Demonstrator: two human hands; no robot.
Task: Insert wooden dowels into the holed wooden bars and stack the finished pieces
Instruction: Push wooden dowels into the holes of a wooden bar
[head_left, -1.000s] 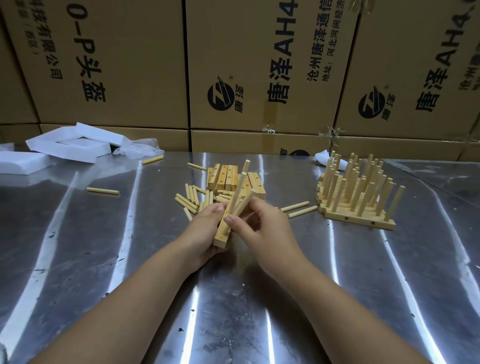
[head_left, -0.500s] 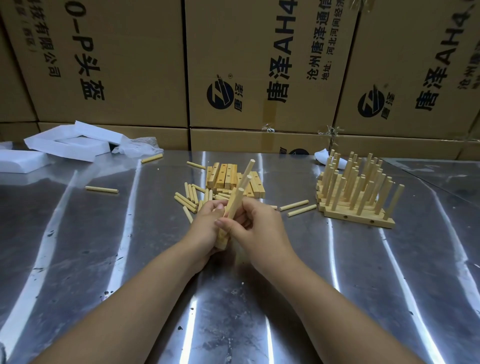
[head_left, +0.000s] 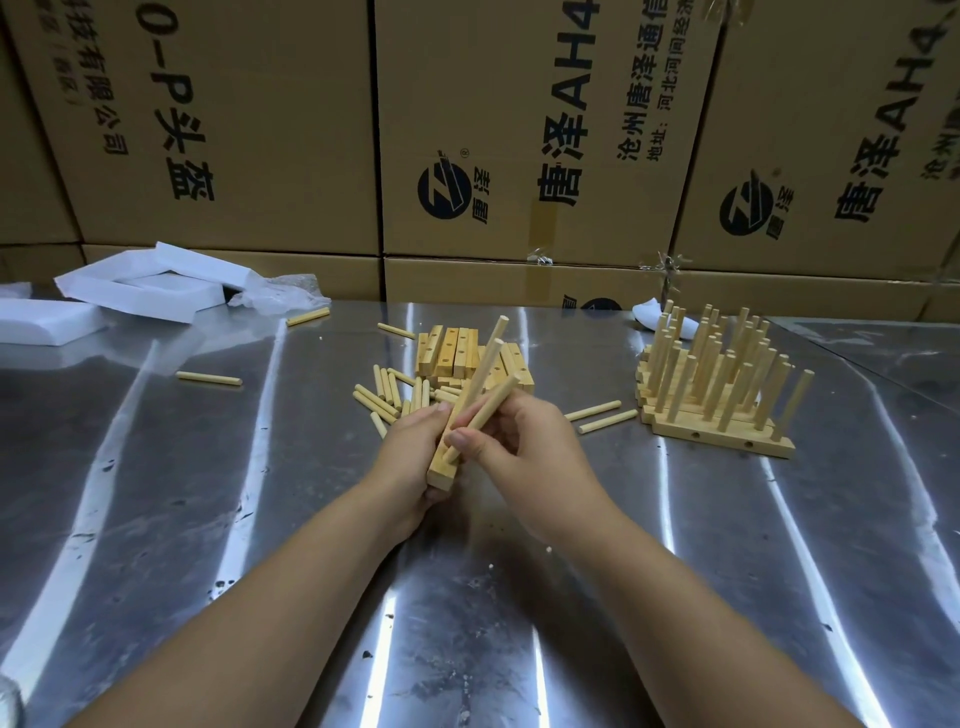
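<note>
My left hand (head_left: 413, 452) grips a holed wooden bar (head_left: 442, 470) at the table's middle, its near end pointing toward me. Two dowels (head_left: 488, 353) stand out of the bar, slanting up and away. My right hand (head_left: 524, 447) pinches a third dowel (head_left: 485, 415), whose lower tip meets the bar's top face. Behind the hands lie loose dowels (head_left: 384, 397) and a pile of empty holed bars (head_left: 452, 351). At the right stands the stack of finished pieces (head_left: 719, 395), bristling with upright dowels.
Cardboard boxes (head_left: 519, 145) wall off the back of the metal table (head_left: 260, 545). White foam pieces (head_left: 130, 291) and crumpled plastic (head_left: 283, 293) lie at the back left. Stray dowels lie at the left (head_left: 209, 378) and just right of my hands (head_left: 600, 415).
The right hand has drawn the dowel it pinches down, so the tip now sits against the bar near its near end. The left hand and bar stay almost in place.
</note>
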